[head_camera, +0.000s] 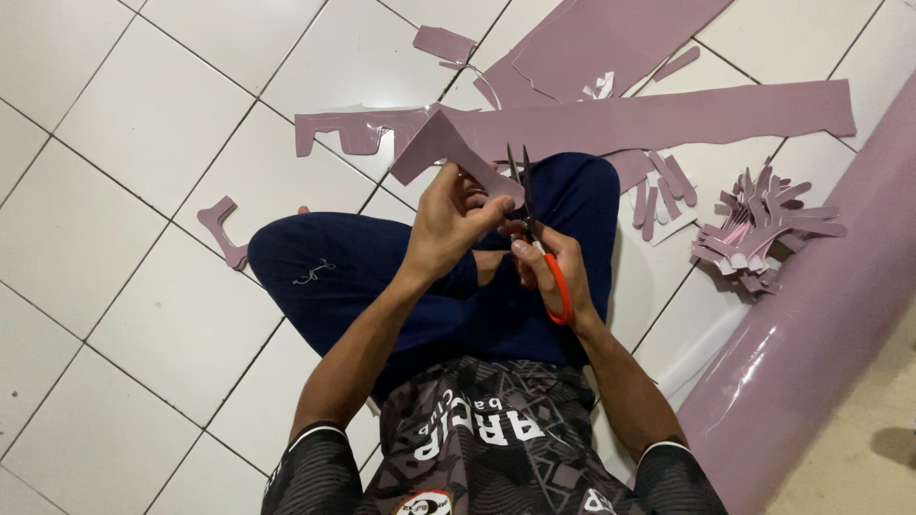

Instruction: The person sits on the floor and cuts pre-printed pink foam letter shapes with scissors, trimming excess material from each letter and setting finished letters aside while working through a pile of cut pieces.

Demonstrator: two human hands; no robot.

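Fingers point(477, 212) of left hand point(447, 224) pinch one mauve strip point(444, 143); right hand point(549, 262) grips one scissors point(534, 229).

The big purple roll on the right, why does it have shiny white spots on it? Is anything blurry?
Head view: the purple roll is glossy, so light glares off it in white patches; the white floor tiles are evenly lit with soft shadows; the left hand, right hand and scissors look sharp; tile lines bend near the edges.
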